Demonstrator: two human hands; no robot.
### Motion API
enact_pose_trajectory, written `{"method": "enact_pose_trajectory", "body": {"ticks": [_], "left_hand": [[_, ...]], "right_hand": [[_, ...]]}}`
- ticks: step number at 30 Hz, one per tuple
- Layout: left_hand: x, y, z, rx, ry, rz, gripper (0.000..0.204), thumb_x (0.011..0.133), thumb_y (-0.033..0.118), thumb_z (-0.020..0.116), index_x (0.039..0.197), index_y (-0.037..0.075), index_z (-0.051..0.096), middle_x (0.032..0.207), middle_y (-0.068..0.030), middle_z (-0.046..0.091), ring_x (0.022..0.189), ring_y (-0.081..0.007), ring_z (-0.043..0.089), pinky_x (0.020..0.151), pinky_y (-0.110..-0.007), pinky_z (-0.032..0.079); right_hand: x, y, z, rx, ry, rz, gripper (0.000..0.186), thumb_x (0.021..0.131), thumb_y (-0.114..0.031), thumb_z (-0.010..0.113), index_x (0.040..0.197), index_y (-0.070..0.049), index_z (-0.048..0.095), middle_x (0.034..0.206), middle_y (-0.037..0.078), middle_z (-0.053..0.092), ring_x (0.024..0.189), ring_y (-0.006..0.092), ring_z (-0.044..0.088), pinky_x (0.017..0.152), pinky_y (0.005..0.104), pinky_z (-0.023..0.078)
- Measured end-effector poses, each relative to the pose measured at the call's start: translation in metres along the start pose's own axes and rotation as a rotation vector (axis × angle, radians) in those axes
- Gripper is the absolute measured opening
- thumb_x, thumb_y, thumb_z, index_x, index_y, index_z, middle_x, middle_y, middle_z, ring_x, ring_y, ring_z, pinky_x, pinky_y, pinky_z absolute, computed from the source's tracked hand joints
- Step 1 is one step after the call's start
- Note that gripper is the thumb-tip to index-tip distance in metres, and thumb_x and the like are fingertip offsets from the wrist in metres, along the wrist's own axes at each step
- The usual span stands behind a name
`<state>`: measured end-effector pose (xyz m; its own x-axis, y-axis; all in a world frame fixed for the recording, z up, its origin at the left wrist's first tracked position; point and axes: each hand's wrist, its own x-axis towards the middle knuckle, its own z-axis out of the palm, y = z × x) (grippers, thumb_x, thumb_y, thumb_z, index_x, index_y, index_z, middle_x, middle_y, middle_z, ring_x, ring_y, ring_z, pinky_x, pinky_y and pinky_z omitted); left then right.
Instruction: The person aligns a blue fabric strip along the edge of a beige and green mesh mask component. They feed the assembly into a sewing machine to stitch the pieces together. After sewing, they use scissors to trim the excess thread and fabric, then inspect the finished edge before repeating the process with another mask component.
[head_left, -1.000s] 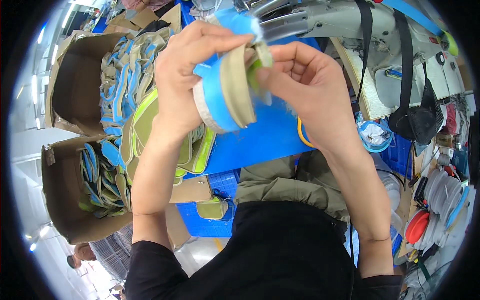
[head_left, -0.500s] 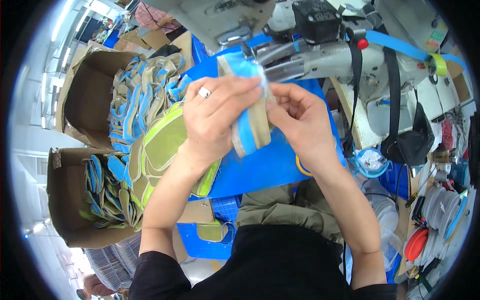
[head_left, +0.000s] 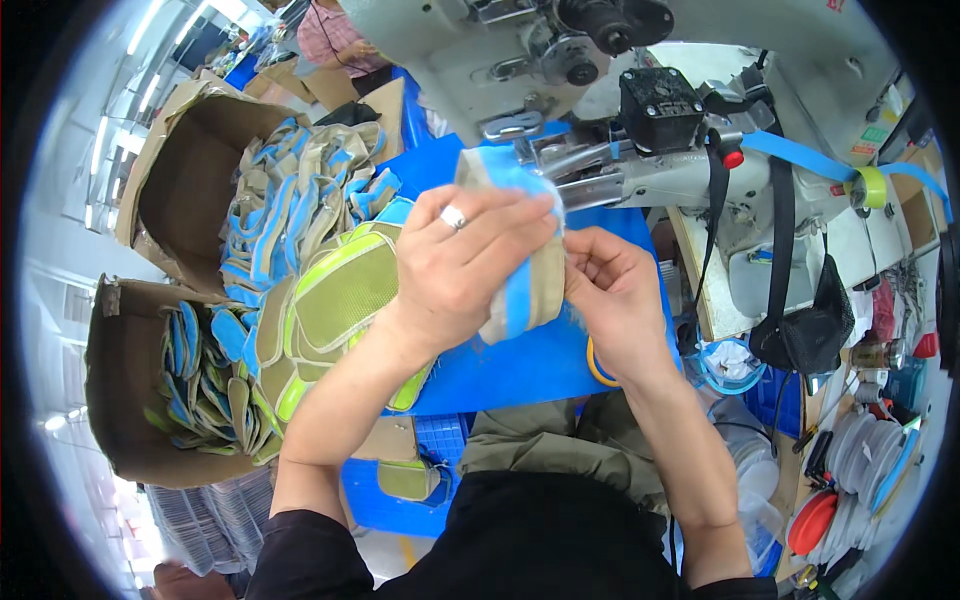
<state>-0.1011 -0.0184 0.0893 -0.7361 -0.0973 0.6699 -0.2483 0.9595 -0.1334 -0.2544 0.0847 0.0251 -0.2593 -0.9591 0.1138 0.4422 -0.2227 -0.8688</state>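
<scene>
A beige fabric band with a blue stripe (head_left: 518, 300) is bent into a loop beside the sewing machine's needle area. My left hand (head_left: 465, 265), a ring on one finger, lies over the band and presses it between fingers and thumb; the thumb is hidden. At the band's right edge, my right hand (head_left: 618, 295) pinches the fabric between thumb and curled fingers. The sewing machine (head_left: 590, 75) stands just beyond both hands, and its metal guide (head_left: 590, 185) is close to the band's far end. Motion blurs the band's upper edge.
Left of me sit green-edged fabric pieces (head_left: 345, 290), a heap of blue-and-beige bands (head_left: 290, 215) and two cardboard boxes (head_left: 125, 385). Under my hands is a blue work surface (head_left: 500, 380), with a yellow ring handle (head_left: 597, 365). Blue tape (head_left: 800, 158) runs off the machine's right.
The whole view has shifted, with the machine now lower and further right in the picture. Both hands still hold the band, which has tilted slightly; the grips look much the same.
</scene>
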Motion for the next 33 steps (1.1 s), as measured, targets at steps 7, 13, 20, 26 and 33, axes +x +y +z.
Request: {"method": "enact_pose_trajectory", "body": {"ticks": [7, 13, 20, 26, 33], "left_hand": [[0.004, -0.001, -0.003, -0.005, -0.032, -0.002, 0.029, 0.073, 0.016, 0.075, 0.101, 0.007, 0.076, 0.111, -0.0059, 0.079, 0.100, -0.0220, 0.074, 0.084, -0.035, 0.047], [0.005, 0.000, -0.007, 0.019, -0.057, 0.004, 0.032, 0.072, 0.017, 0.075, 0.103, 0.007, 0.076, 0.113, -0.0066, 0.078, 0.101, -0.0222, 0.073, 0.087, -0.035, 0.046], [0.009, -0.010, 0.002, 0.030, 0.008, 0.010, 0.032, 0.073, 0.016, 0.070, 0.103, 0.009, 0.077, 0.110, -0.0036, 0.074, 0.098, -0.0193, 0.071, 0.084, -0.035, 0.047], [0.007, -0.008, 0.004, 0.023, 0.042, -0.031, 0.033, 0.071, 0.014, 0.071, 0.102, 0.008, 0.078, 0.098, -0.0024, 0.070, 0.089, -0.0210, 0.067, 0.078, -0.036, 0.047], [0.009, -0.003, -0.001, 0.049, -0.054, -0.069, 0.039, 0.070, 0.012, 0.072, 0.108, 0.008, 0.077, 0.096, -0.0040, 0.067, 0.085, -0.0245, 0.065, 0.073, -0.037, 0.047]], "right_hand": [[-0.003, 0.000, 0.000, 0.019, 0.018, 0.049, 0.016, 0.097, 0.003, 0.068, 0.113, 0.004, 0.071, 0.090, 0.002, 0.073, 0.078, 0.0038, 0.066, 0.067, 0.0197, 0.051], [-0.003, 0.002, 0.004, 0.072, 0.043, 0.043, 0.016, 0.098, 0.002, 0.066, 0.113, 0.004, 0.071, 0.091, 0.002, 0.073, 0.079, 0.0034, 0.066, 0.068, 0.0195, 0.051], [0.015, -0.003, 0.007, 0.075, 0.045, 0.032, 0.020, 0.099, 0.001, 0.065, 0.118, 0.005, 0.071, 0.096, 0.003, 0.075, 0.082, 0.0047, 0.068, 0.071, 0.0212, 0.053], [0.018, 0.000, 0.005, 0.055, 0.039, -0.003, 0.022, 0.098, 0.000, 0.066, 0.118, 0.004, 0.071, 0.095, 0.003, 0.075, 0.080, 0.0041, 0.067, 0.070, 0.0206, 0.052], [0.017, -0.002, 0.006, 0.025, 0.046, 0.008, 0.021, 0.096, -0.001, 0.068, 0.117, 0.003, 0.072, 0.093, 0.003, 0.075, 0.079, 0.0042, 0.066, 0.069, 0.0212, 0.051]]}}
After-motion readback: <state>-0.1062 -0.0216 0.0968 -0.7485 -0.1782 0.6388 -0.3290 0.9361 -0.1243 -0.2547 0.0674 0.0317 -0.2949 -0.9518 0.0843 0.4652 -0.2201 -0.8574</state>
